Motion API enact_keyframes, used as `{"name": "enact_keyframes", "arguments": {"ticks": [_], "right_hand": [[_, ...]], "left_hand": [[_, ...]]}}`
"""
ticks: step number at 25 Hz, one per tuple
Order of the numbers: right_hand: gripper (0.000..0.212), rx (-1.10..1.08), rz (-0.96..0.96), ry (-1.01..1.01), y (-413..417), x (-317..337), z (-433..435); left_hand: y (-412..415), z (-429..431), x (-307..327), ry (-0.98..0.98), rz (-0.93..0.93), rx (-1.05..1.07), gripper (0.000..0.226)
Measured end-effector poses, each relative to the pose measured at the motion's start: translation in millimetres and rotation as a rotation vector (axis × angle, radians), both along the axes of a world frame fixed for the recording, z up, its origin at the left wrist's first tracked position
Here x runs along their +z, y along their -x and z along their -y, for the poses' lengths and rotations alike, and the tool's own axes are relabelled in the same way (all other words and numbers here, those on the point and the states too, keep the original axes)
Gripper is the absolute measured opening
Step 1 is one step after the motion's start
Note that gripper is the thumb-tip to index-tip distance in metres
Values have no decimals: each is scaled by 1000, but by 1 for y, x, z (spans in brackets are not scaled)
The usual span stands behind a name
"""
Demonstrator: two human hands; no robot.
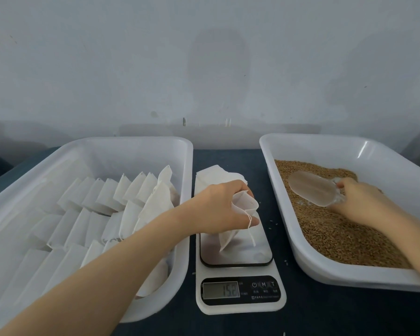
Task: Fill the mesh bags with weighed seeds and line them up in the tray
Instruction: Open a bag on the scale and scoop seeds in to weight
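Head view: left hand (218,209) reaches across over the scale (240,305), fingers curled round the mouth of a white mesh bag (238,221) and pinching it open. The bag hangs below and just right of the palm, mouth up and angled toward the right. Its long axis is near upright, leaning, and its lower corner touches the scale plate. The drawstring (252,230) loops over a fingertip and dangles to the plate. The scale display is lit, digits too blurred to trust.

Right hand (364,202) is in the right tray (313,137), gripping the handle of a clear scoop (313,189). The scoop lies low over the brown seeds (337,236), long axis running left-right, open end pointing left and away from the person. Can't tell whether it holds any seed.

Left tray (141,141) holds filled bags (112,194) leaning in overlapping rows. A stack (211,177) of flat empty bags sits on the dark table (228,156), behind the scale, between the trays.
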State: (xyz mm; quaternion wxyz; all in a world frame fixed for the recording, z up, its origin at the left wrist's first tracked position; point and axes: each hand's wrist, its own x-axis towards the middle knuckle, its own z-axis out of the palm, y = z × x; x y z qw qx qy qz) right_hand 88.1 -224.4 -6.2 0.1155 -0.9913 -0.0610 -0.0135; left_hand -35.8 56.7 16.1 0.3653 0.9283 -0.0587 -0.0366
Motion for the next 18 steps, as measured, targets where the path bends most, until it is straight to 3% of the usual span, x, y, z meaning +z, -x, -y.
{"name": "enact_keyframes", "arguments": {"ticks": [6,12,18], "right_hand": [[28,6,4,-16,-1,-2,0],[44,-8,14,2,-4,-5,2],[47,-15,-17,71,-2,-6,1]], "left_hand": [[0,0,0,8,-13,0,36],[0,1,1,12,-14,0,33],[1,0,1,7,-20,6,32]]}}
